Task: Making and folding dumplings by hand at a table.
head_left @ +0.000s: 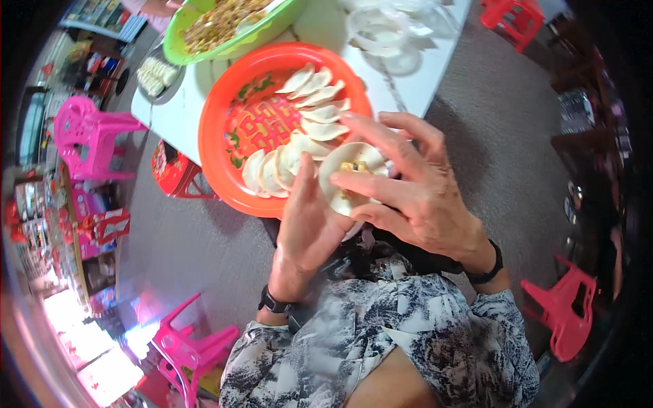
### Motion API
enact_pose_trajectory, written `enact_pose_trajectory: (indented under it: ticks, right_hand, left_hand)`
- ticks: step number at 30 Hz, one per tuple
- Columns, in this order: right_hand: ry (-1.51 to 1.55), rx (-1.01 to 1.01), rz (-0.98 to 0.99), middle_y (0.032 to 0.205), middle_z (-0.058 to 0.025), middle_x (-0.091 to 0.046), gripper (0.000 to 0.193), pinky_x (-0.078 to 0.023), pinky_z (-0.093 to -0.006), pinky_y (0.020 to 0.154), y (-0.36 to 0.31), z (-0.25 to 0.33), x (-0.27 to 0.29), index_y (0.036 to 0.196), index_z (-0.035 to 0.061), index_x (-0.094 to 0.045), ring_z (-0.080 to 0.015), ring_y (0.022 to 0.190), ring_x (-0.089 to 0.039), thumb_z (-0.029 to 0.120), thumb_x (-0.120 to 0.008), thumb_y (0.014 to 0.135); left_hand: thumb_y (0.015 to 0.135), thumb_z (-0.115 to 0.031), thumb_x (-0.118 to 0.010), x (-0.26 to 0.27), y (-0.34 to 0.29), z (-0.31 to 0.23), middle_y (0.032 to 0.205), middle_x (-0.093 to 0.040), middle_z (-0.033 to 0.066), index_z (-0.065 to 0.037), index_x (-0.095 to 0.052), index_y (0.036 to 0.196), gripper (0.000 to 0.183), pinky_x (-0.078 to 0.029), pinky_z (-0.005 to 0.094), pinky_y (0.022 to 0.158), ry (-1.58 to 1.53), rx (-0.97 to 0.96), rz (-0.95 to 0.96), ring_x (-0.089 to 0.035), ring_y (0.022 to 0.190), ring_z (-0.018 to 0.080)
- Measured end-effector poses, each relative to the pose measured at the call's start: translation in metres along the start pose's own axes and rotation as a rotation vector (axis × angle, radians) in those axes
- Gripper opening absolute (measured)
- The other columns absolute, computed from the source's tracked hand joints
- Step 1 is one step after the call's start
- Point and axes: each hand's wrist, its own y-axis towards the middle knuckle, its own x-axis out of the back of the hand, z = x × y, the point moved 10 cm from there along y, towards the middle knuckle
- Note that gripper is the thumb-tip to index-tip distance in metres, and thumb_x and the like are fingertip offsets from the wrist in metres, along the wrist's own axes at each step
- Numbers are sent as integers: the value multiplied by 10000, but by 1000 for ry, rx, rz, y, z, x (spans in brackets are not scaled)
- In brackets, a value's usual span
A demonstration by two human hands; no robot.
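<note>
A round, pale dumpling wrapper (329,165) with a small heap of yellowish filling (355,166) lies between my two hands, just over the basin's near edge. My left hand (306,228) supports it from the left, its thumb upright at the rim and its other fingers mostly hidden beneath. From the right comes my right hand (425,194), one finger stretched across the wrapper by the filling and the thumb at its lower edge. Folded dumplings (320,97) sit in a curved row inside the orange-red basin (212,153), with more dumplings (266,173) overlapping at its near side.
Beyond the basin, a green bowl (178,44) of chopped filling stands on the white table (408,85). A plate of white pieces (156,75) is at the left, clear plastic containers (381,34) at the right. Pink stools (85,136) and a red chair (568,309) stand around.
</note>
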Motion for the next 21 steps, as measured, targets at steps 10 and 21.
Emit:
enact_pose_trajectory:
  ticks: [10,21]
  right_hand:
    - [14,144,181,1426,-109,-457,470,-262,-396,1077,55,-31,-33,1149,164,-703,-304,1254,-375,498,-447,941]
    - [212,224,180,1416,-107,-462,529,-220,-396,1090,50,-26,-39,1159,165,-704,-301,1248,-373,531,-369,977]
  left_hand:
    - [983,-609,-170,16,7,-31,1472,-360,146,-33,-232,1485,767,-373,417,1091,227,-145,-291,-407,1337,262]
    - [990,-588,-221,13,-37,-35,1483,-348,138,-24,-209,1492,755,-391,436,1078,161,-420,-330,-399,1345,267]
